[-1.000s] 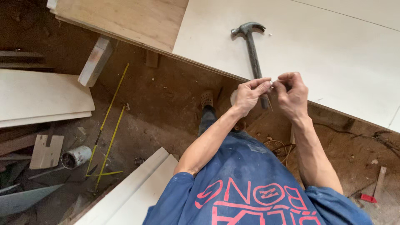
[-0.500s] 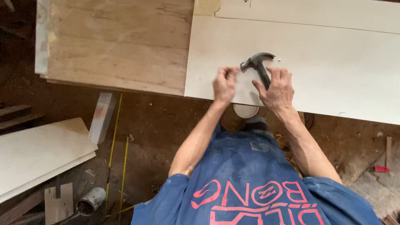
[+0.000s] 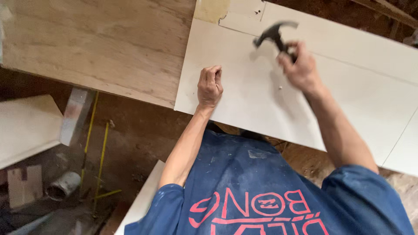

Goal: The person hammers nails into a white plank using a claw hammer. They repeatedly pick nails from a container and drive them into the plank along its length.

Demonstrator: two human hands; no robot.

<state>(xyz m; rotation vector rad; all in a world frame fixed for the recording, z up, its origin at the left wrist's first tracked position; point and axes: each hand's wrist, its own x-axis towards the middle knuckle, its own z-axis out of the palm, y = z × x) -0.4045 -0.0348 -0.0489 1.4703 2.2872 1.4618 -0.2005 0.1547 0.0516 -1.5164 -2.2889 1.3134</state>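
Right hand (image 3: 300, 69) grips dark claw hammer (image 3: 274, 34), raised and blurred above white panel (image 3: 244, 93). Left hand (image 3: 210, 85), fist closed, knuckles pressed on panel near its left edge. Small nail (image 3: 280, 88) stands between hands. Risk: off-centre blow bends nail or dents panel.

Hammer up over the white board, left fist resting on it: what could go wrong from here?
1. The dark claw hammer in the right hand is motion-blurred above a tiny nail standing in the white laminate board; a glancing blow could bend it or dent the panel.
2. The left hand rests fisted on the board beside the nail; a stray swing might hit it.
3. The board's near edge overhangs the dirt floor, so it could bounce.
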